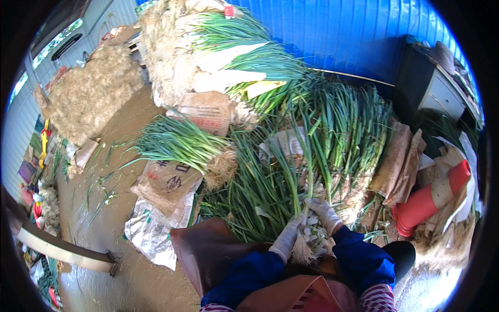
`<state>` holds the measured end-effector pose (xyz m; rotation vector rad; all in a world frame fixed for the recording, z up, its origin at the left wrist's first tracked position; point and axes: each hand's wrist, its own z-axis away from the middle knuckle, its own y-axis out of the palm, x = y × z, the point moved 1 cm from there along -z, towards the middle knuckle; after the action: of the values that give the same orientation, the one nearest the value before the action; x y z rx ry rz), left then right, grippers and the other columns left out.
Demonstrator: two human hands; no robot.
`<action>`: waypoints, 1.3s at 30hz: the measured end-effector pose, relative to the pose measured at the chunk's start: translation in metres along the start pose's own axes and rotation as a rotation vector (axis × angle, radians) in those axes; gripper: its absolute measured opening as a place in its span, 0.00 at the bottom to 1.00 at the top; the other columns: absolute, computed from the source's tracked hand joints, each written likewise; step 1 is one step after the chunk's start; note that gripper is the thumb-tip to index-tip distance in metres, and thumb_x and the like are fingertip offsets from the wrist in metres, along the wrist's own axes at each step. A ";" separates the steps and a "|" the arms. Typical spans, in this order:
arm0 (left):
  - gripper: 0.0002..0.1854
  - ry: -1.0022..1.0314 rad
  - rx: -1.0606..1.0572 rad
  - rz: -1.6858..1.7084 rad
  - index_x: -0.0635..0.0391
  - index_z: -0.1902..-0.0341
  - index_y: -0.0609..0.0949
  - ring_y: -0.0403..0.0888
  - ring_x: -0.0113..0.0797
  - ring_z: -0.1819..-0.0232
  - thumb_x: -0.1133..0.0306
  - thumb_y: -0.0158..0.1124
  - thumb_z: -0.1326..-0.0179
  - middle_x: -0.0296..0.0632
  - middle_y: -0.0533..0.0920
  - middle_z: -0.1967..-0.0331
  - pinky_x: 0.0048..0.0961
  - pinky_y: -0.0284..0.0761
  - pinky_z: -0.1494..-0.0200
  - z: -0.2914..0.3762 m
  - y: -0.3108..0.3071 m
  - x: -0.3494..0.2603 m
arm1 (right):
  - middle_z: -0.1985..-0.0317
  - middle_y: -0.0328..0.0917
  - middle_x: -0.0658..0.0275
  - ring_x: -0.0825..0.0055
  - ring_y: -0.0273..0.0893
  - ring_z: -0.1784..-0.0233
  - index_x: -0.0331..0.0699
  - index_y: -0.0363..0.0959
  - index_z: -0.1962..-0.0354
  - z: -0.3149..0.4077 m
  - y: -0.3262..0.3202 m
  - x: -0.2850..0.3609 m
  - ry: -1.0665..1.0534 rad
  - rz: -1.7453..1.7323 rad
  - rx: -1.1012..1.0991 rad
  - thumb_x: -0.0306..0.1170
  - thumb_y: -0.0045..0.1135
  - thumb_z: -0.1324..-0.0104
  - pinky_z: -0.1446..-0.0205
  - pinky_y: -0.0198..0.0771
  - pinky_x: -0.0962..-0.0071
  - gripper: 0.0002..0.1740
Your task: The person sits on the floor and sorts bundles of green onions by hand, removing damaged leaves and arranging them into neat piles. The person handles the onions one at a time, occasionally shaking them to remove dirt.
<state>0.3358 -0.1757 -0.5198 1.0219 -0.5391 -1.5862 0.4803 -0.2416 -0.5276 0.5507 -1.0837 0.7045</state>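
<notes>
In a white glove, my left hand [288, 236] is closed around green onions, whose pale roots [303, 251] hang below the fingers. My right hand [324, 213], also gloved in white, pinches green onion stalks [310, 179] just above and to the right. Those stalks stand upright with their leaves pointing away from me. Beneath both hands lie white peelings [317, 238]. Just beyond them spreads a loose heap of green onions [253, 195]. A neat bundle of green onions [183, 144] rests on printed sacks [167, 181] to the left, roots facing right.
More green onions [339, 128] are piled toward the blue corrugated wall [335, 35]. A red cone with a pale band [417, 212] leans at right, near a grey cabinet [440, 93]. Wet floor [117, 218] extends left, where a curved metal bar [66, 247] juts in.
</notes>
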 end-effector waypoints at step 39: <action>0.09 -0.100 0.159 0.021 0.61 0.62 0.80 0.81 0.34 0.76 0.67 0.59 0.36 0.40 0.82 0.73 0.30 0.81 0.72 -0.023 -0.007 -0.008 | 0.82 0.67 0.75 0.87 0.60 0.82 0.37 0.77 0.74 0.063 0.010 0.051 0.096 0.115 0.525 0.46 0.61 0.35 0.78 0.53 0.82 0.20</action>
<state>0.3511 -0.1623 -0.5349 1.0554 -0.7522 -1.6013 0.4505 -0.2673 -0.4561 0.8957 -0.8415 1.1174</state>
